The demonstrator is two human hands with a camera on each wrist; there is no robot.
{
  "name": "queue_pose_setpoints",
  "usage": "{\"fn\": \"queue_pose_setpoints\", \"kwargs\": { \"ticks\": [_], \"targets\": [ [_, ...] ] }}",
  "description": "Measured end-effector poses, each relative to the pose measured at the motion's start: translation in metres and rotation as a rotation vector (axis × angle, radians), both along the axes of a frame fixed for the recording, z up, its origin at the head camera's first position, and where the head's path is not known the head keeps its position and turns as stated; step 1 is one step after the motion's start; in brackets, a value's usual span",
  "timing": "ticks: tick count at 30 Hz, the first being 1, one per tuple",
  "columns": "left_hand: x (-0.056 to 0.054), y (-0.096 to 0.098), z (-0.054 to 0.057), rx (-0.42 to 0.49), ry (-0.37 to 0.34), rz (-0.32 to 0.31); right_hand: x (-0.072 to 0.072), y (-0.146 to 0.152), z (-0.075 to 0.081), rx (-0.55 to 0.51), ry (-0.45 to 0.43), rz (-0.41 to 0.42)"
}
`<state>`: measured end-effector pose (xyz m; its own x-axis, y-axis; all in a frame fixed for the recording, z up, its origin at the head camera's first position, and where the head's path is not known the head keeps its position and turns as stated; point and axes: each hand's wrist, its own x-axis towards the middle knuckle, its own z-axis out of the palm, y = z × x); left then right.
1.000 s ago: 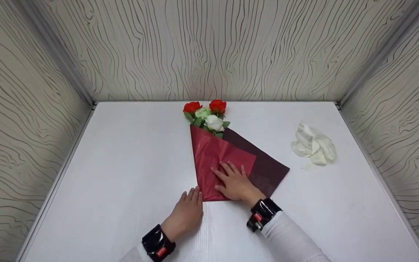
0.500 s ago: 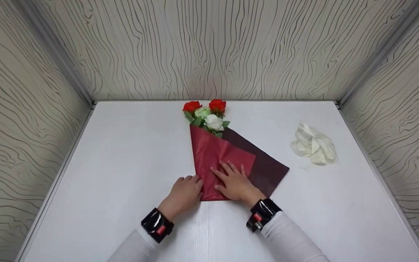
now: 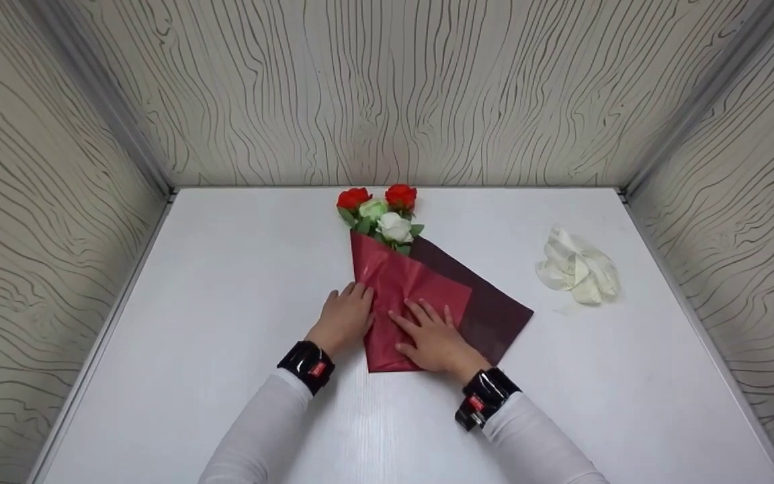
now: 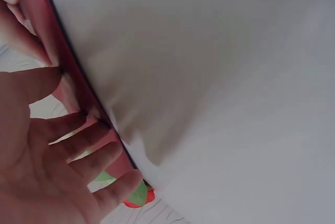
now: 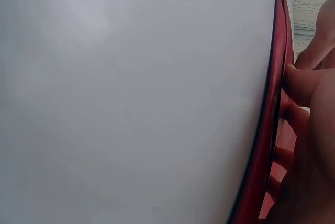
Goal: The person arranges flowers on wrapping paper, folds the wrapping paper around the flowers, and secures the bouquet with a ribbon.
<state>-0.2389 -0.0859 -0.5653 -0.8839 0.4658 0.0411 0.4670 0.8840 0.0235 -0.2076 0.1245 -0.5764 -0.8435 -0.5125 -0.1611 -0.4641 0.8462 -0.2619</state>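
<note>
A sheet of wrapping paper, red [image 3: 387,265] on one face and dark maroon on the other, lies on the white table with its left side folded over a bunch of roses. Two red roses [image 3: 401,196], a white rose [image 3: 394,227] and a pale green rose [image 3: 373,210] stick out at its top; their stems are hidden. My left hand [image 3: 345,316] presses along the folded left edge with extended fingers, which touch the paper in the left wrist view. My right hand [image 3: 435,341] rests spread on the red flap, holding it down.
A crumpled cream ribbon [image 3: 578,267] lies on the table [image 3: 239,269] to the right. The maroon corner [image 3: 494,309] of the paper spreads out flat beyond my right hand. Wood-grain patterned walls [image 3: 387,94] stand at the back and both sides.
My left hand has moved up along the folded left edge, from the bottom corner to about the middle of the paper. My right hand has stayed in place on the flap.
</note>
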Motion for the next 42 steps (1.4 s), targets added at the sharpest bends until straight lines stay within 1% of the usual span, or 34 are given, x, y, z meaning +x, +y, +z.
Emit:
{"fn": "queue_pose_setpoints", "kwargs": {
  "ticks": [2, 5, 9, 12, 14, 17, 19, 21, 22, 23, 24, 27, 29, 30, 34, 38, 42],
  "targets": [
    [-0.005, 0.001, -0.001, 0.003, -0.008, 0.008, 0.000, 0.001, 0.000, -0.001, -0.002, 0.003],
    [-0.012, 0.001, -0.003, 0.031, -0.015, 0.014, 0.001, 0.002, 0.000, 0.005, -0.011, 0.001],
    [-0.023, 0.000, -0.001, 0.030, -0.069, 0.039, 0.004, 0.002, 0.001, 0.012, -0.029, 0.007],
    [-0.033, 0.000, 0.003, 0.000, -0.129, 0.085, 0.006, 0.003, 0.002, 0.002, -0.033, 0.017],
    [-0.042, -0.001, 0.004, 0.002, -0.161, 0.119, 0.007, 0.003, 0.002, 0.007, -0.031, 0.017],
    [-0.053, -0.001, 0.003, 0.027, -0.209, 0.170, 0.008, 0.003, 0.001, -0.001, -0.023, 0.017],
    [-0.058, -0.002, 0.000, 0.057, -0.232, 0.204, 0.008, 0.004, -0.001, 0.004, -0.024, 0.016],
    [-0.060, -0.003, -0.002, 0.082, -0.247, 0.235, 0.009, 0.005, -0.003, -0.005, -0.021, 0.018],
    [-0.061, -0.003, -0.002, 0.088, -0.250, 0.247, 0.009, 0.005, -0.003, -0.010, -0.020, 0.019],
    [-0.063, -0.004, -0.005, 0.106, -0.233, 0.250, 0.008, 0.005, -0.003, -0.010, -0.020, 0.019],
    [-0.064, -0.003, -0.006, 0.111, -0.230, 0.255, 0.008, 0.004, -0.003, -0.014, -0.020, 0.018],
    [-0.067, -0.003, -0.005, 0.098, -0.227, 0.259, 0.007, 0.004, -0.001, -0.022, -0.019, 0.016],
    [-0.069, -0.002, -0.007, 0.083, -0.224, 0.262, 0.007, 0.003, 0.000, -0.026, -0.016, 0.017],
    [-0.069, -0.002, -0.005, 0.062, -0.244, 0.270, 0.007, 0.003, 0.000, -0.029, -0.016, 0.019],
    [-0.068, -0.002, -0.005, 0.059, -0.250, 0.283, 0.008, 0.002, 0.002, -0.040, -0.016, 0.023],
    [-0.062, 0.000, -0.004, 0.074, -0.245, 0.275, 0.007, 0.002, 0.002, -0.036, -0.028, 0.015],
    [-0.049, 0.006, -0.005, 0.057, -0.252, 0.250, 0.006, 0.004, 0.002, -0.032, -0.036, 0.007]
  ]
}}
